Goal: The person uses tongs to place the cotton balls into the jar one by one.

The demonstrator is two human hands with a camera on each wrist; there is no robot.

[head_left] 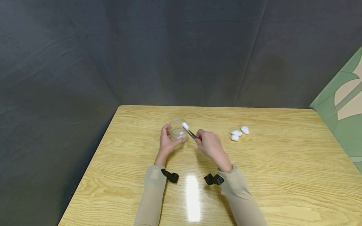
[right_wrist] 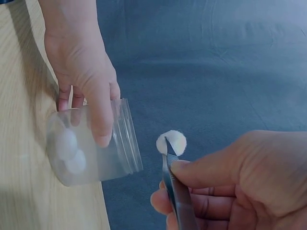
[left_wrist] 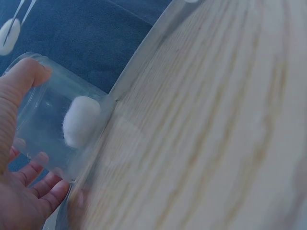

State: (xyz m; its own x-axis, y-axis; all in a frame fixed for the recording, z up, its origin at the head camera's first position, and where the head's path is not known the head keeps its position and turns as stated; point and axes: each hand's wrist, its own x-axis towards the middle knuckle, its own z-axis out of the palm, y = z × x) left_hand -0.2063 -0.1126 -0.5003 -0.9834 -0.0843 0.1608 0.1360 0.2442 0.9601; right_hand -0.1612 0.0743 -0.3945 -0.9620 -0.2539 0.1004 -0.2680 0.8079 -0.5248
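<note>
Pinching tweezers: right grip | cotton ball just beyond it, at tips | left grip clasping jar (balls inside)

Beige sleeves (long ones), black wrist cameras

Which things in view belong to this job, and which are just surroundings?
Job (my reading):
Right hand: silver metal tweezers pinching a white cotton ball
Left hand: clear cylindrical plastic jar with cotton balls inside
Probably: three loose white cotton balls

Surroundings:
Pale wooden table
Dark cloth backdrop
Green leaf-patterned panel
Black wrist cameras
</note>
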